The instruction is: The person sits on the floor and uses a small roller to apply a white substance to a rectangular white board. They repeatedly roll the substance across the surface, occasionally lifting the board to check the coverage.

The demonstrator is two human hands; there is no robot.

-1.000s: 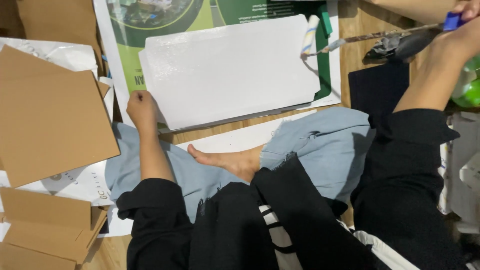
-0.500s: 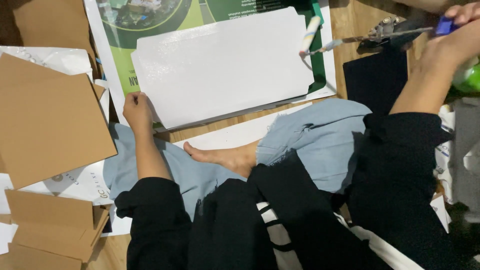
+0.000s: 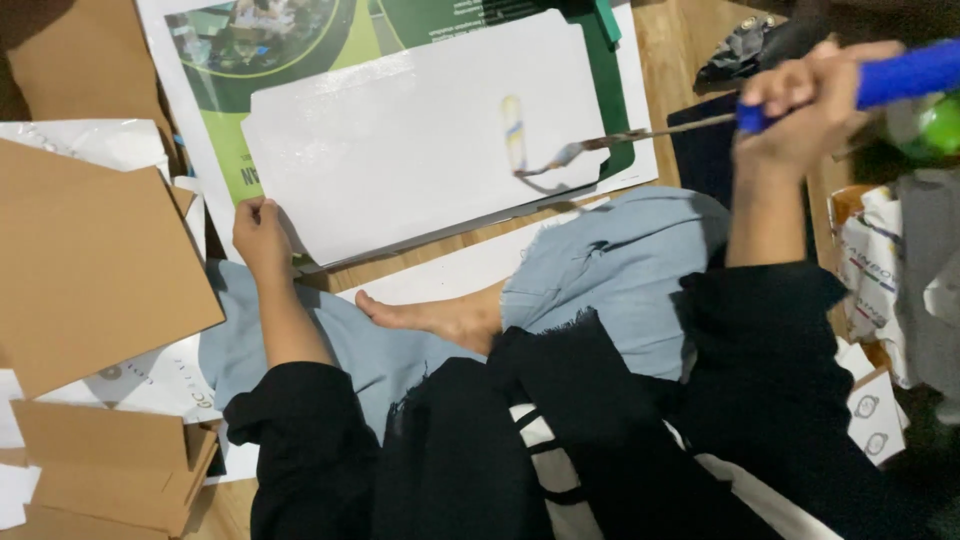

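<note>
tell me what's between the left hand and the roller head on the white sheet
Head view: only bare white sheet lies between the left hand, at its lower left corner, and the roller head.
</note>
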